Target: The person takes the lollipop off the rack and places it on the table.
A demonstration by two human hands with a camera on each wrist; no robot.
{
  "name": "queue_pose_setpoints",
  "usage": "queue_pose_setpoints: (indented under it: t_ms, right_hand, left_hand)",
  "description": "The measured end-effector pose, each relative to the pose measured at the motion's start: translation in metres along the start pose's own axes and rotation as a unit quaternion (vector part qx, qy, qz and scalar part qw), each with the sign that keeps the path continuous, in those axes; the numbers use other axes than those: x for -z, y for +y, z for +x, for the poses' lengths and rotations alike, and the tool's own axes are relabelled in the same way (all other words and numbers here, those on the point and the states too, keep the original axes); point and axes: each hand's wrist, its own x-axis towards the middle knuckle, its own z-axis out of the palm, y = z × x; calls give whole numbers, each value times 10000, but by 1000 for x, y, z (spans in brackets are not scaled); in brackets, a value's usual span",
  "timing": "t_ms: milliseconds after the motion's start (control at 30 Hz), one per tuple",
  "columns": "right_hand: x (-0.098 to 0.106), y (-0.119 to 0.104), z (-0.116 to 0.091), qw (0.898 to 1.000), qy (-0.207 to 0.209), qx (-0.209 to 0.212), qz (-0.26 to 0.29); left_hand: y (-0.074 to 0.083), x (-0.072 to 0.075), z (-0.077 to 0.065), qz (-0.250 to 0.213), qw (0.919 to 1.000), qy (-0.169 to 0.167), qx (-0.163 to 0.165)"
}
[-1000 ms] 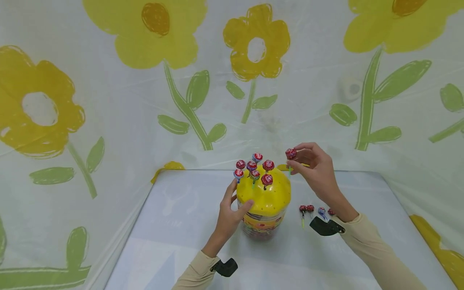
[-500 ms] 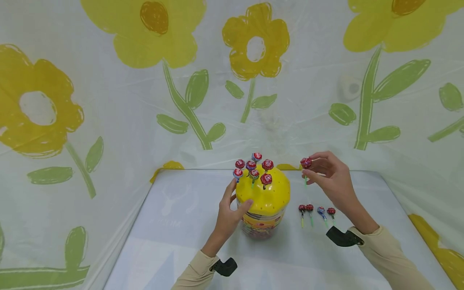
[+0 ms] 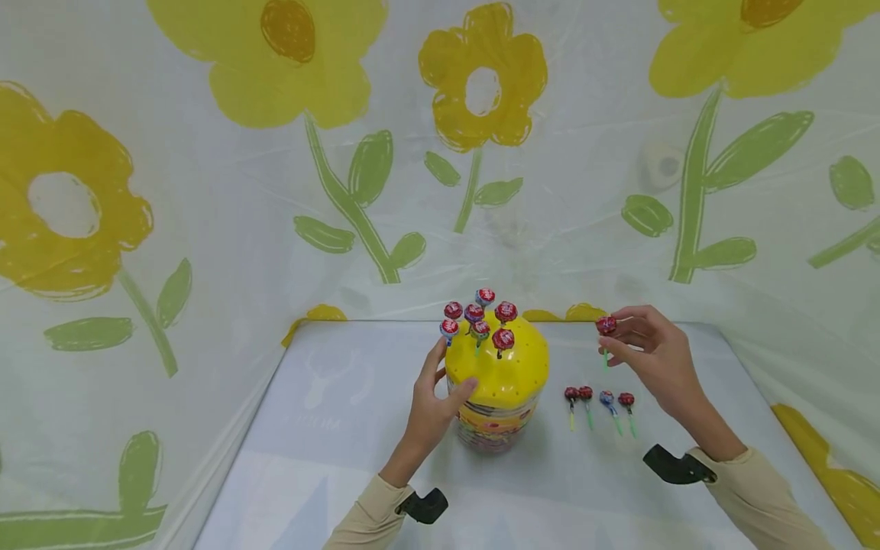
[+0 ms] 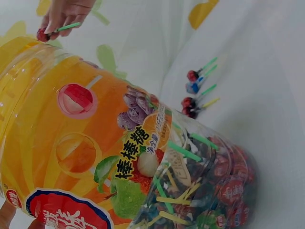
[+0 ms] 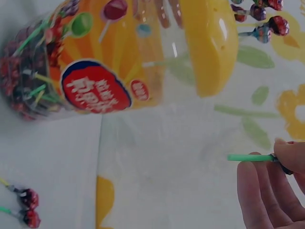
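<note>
My left hand [image 3: 431, 409] grips the side of a clear candy jar [image 3: 492, 429], its thumb on the bumpy yellow lid [image 3: 522, 370]. Several wrapped lollipops [image 3: 506, 312] stand upright in the far left part of that lid, which is dotted with small holes. To the right of the jar, raised over the table, my right hand [image 3: 660, 355] pinches a red-wrapped lollipop [image 3: 606, 325] just below its head. Its green stick [image 5: 248, 157] points down, its end free. Through the jar's lower wall, more lollipops [image 4: 228, 191] show.
Several loose lollipops [image 3: 608, 399] lie in a row on the white table [image 3: 330, 458], right of the jar, with green and yellow sticks toward me. A flower-printed curtain [image 3: 564, 191] hangs behind the table's far edge.
My right hand has moved right and somewhat down, away from the lid, carrying the lollipop. The row of loose lollipops is now uncovered. My left hand stays on the jar.
</note>
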Motion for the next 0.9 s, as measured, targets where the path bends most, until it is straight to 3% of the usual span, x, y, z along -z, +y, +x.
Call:
queue_pose_setpoints:
  t_ms: [467, 767, 900]
  right_hand:
    - [25, 33, -20, 9967, 192, -669, -410]
    - [34, 70, -36, 9929, 136, -1078, -493]
    - [38, 89, -44, 9902, 185, -1278, -531]
  left_hand:
    - [1, 1, 0, 43, 9999, -70, 126]
    - [41, 7, -5, 18, 9998, -107, 193]
    - [33, 5, -4, -37, 9998, -102, 167]
